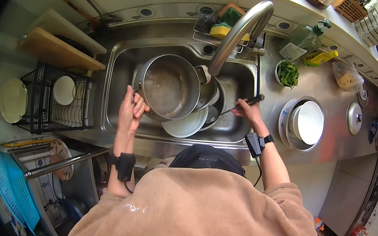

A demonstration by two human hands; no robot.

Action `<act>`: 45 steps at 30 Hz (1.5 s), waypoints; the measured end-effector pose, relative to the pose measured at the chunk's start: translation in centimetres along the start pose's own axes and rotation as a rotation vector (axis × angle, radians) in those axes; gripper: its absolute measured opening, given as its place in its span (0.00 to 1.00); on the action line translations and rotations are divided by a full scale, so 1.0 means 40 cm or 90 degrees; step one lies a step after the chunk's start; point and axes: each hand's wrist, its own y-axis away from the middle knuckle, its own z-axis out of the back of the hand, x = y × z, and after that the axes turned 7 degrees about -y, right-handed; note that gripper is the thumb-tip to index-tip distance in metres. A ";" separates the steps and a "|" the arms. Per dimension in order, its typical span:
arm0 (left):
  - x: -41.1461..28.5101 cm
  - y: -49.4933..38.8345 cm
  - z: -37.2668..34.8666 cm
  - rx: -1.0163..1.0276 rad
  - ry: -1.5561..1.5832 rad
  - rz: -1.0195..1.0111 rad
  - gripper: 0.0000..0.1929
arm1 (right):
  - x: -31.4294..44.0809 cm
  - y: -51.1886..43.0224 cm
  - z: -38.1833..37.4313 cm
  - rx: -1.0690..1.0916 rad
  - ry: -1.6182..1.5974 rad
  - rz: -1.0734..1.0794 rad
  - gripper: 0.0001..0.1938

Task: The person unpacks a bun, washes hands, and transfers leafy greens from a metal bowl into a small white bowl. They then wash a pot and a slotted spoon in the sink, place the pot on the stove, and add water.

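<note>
My left hand (133,107) grips the left handle of a large metal pot (167,89). The pot sits in the left half of the stainless steel sink (235,136), its inside facing up and stained with a pale residue. Its other handle lies just under the tap's spout. Beneath and beside it are a white plate (185,126) and other pans, partly hidden. In my right hand (248,111) is the black handle of a slotted skimmer (229,112), whose perforated head rests among the dishes right of the pot.
The curved tap (226,43) arches over the sink, with sponges (221,31) behind. At right stand stacked bowls (309,122), a bowl of greens (287,74), a soap bottle (303,40) and a lid (354,118). At left are a dish rack (38,96) and cutting boards (62,49).
</note>
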 end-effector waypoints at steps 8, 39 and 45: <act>0.044 -0.047 0.004 0.002 0.113 0.040 0.24 | -0.130 -0.011 -0.009 -0.051 -0.157 -0.013 0.12; 0.114 -0.086 -0.041 0.081 0.302 0.173 0.26 | 0.351 -0.525 0.091 -0.051 -0.318 0.095 0.10; 0.123 -0.097 -0.063 0.087 0.300 0.190 0.26 | 0.368 -0.353 0.046 -0.269 -0.078 0.300 0.15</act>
